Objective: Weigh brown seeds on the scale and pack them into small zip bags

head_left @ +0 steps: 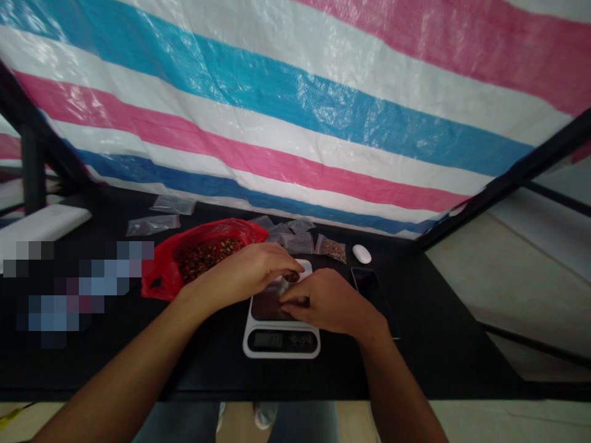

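Both hands meet above a white kitchen scale (247,347) with a dark plate and a lit display whose digits are too blurred to read surely. My left hand (258,266) comes in over the plate, fingers closed on the upper edge of a small clear plastic bag (285,287). Dark brown pieces (291,277) show at the bag's mouth. From the other side my right hand (330,301) pinches the bag low down, thumb and forefinger close together; its other fingers are curled. Left of the scale, a red plastic bag (159,264) lies open, full of brown beans or seeds (207,258).
Flat clear bags (298,242) lie behind the scale, others (152,225) at the back left. A filled bag (331,248), a white mouse-like object (362,254) and a dark phone or tablet (373,295) are rightward. A striped sheet (277,123) rises behind the black table (443,344).
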`<state>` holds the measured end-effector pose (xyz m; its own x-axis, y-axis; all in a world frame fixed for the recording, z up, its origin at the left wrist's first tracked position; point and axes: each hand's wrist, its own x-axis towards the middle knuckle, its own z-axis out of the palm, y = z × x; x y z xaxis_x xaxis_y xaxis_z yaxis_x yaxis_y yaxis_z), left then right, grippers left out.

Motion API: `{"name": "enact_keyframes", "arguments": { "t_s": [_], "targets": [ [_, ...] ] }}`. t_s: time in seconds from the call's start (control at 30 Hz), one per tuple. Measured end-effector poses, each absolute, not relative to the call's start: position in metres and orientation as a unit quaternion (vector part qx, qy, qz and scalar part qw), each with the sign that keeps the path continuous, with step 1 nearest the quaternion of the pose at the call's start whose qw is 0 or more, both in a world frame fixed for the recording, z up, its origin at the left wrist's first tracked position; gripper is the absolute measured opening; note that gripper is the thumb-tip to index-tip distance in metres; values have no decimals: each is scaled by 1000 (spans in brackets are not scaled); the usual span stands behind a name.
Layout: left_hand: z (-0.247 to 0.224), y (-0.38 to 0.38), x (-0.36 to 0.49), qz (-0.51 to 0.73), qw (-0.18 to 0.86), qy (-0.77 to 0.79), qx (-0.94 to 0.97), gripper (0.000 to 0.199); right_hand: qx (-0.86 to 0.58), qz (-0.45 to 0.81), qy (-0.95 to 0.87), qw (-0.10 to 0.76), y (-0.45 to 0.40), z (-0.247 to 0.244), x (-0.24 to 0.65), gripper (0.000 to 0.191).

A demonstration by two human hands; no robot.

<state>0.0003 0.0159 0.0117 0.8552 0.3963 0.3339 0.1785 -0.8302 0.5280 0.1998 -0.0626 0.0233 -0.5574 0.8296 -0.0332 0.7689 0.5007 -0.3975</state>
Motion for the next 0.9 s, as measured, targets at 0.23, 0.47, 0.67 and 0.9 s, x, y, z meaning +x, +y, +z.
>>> {"name": "enact_keyframes", "arguments": {
  "t_s": [0.23,0.47,0.67,0.9],
  "targets": [
    [8,15,0,223,248,174,927,33,-463,172,-865,84,-62,20,200,10],
    [7,17,-1,257,227,165,925,33,-461,210,-857,90,-63,22,197,16],
    [10,17,-3,274,237,152,919,29,-470,311,-792,236,-60,23,221,11],
    [9,11,0,270,257,154,915,33,-510,303,-751,291,-45,13,239,12]
  ]
}}
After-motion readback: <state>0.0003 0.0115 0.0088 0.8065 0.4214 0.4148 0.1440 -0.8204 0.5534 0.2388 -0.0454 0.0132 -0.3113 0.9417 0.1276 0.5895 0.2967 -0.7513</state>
